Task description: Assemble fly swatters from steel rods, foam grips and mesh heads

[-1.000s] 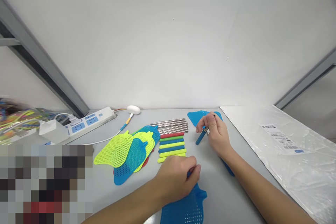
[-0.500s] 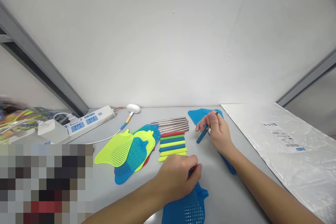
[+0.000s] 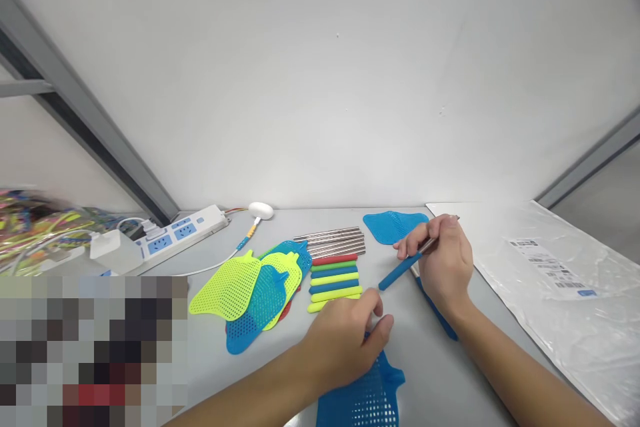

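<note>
My right hand grips a thin metal rod fitted with a blue handle sleeve; the sleeve points down to the left and the rod's tip shows above the fingers. Below that hand lies another blue handle on a rod, partly hidden. Farther back is a blue mesh fly swatter head. My left hand is curled over the neck of a blue fly swatter head at the front edge, its thumb and index tips slightly apart.
Several colored handle sleeves lie in a row before metal rods. Yellow and blue swatter heads overlap on the left. A power strip and white cable are behind them. A white plastic package covers the right side.
My right hand has turned and shifted slightly right, so more of the rod and blue sleeve shows. The left thumb and index finger have parted slightly. The view has shifted a little.
</note>
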A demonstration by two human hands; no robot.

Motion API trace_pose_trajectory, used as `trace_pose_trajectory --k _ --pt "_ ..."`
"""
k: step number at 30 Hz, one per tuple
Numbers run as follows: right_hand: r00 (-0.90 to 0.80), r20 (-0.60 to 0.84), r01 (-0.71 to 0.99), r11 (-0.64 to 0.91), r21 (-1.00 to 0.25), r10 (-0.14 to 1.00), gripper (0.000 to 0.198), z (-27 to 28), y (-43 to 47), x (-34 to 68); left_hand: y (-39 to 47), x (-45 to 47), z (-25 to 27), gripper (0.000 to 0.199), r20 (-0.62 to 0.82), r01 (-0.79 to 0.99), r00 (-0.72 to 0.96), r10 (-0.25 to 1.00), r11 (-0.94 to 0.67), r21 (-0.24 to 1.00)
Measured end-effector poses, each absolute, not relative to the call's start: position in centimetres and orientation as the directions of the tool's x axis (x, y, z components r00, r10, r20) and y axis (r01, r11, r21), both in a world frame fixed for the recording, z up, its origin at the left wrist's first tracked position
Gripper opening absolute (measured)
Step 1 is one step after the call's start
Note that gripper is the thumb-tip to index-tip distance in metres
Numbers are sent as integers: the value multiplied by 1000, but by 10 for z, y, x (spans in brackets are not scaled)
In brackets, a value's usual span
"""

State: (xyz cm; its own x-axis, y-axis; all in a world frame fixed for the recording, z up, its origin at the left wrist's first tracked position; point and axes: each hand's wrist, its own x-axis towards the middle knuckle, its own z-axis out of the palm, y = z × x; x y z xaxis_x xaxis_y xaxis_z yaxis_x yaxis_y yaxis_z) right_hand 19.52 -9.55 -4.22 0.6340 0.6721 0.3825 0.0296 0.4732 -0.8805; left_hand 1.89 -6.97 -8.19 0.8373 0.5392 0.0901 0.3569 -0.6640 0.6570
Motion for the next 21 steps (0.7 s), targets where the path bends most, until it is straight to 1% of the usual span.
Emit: trace_pose_trajectory --k 2,4,6,9,12,14,18,20,21 --pt "631 291 -109 453 -885 720 36 -38 -96 195 -71 18 -79 24 34 351 811 584 -532 770" --pt "603 187 -236 397 -887 775 36 -38 -94 194 -73 19 -77 28 -3 338 805 593 -454 824" --pt "575 104 -326 343 -881 812 36 -41 -91 193 -76 19 -76 29 -2 328 828 561 -481 813" --pt "547 30 -398 291 -870 837 38 -49 -87 192 -81 20 -76 30 11 319 858 513 -550 772" --pt "518 -2 -432 259 -864 855 37 -55 -85 189 -84 19 -76 31 27 285 865 501 -535 795" --pt "484 -9 -445 237 -864 875 35 -56 -86 184 -83 19 -76 35 53 243 864 501 -506 828" --pt "356 11 -446 180 -877 934 39 -56 -94 166 -76 19 -77 38 92 207 805 585 -424 882" --pt "314 32 -432 173 -885 949 40 -55 -98 156 -73 19 -76 37 118 206 780 615 -429 879" --pt "306 39 -433 176 -884 951 39 -53 -99 153 -70 18 -74 37 125 205 783 609 -443 873"
